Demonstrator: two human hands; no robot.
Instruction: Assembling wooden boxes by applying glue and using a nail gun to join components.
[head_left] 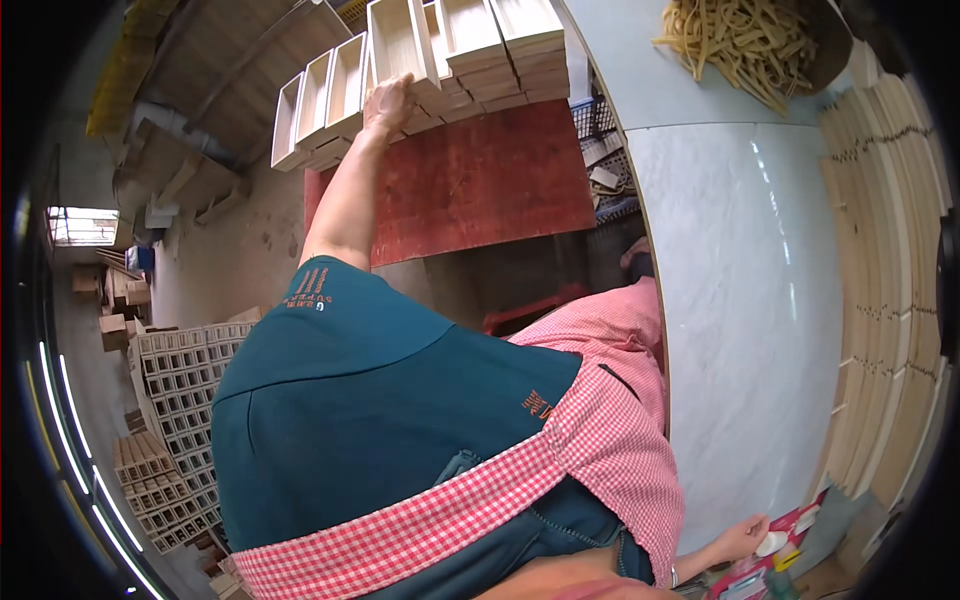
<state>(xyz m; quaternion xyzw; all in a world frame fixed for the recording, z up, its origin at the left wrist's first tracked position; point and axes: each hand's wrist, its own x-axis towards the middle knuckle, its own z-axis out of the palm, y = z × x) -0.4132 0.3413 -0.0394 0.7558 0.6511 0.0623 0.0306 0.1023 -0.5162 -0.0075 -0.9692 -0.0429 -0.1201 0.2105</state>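
Observation:
My left hand [388, 103] reaches out to a stack of pale wooden boxes at the top. Its fingers are closed on the near end of an open-topped wooden box [402, 40], which stands a little higher than the boxes [318, 95] beside it. At the lower right, my right hand [740, 538] is curled beside a small white round item [771, 544]. What its fingers hold, if anything, is too small to make out. Around it lie pink, yellow and clear small items [765, 580].
The boxes stand on a red board [470, 185]. To the right is a pale table [745, 330] with a heap of tan strips [740, 45] at its far end. Long thin wooden slats [880, 290] line its right side. Stacked wooden frames [185, 375] stand on the left.

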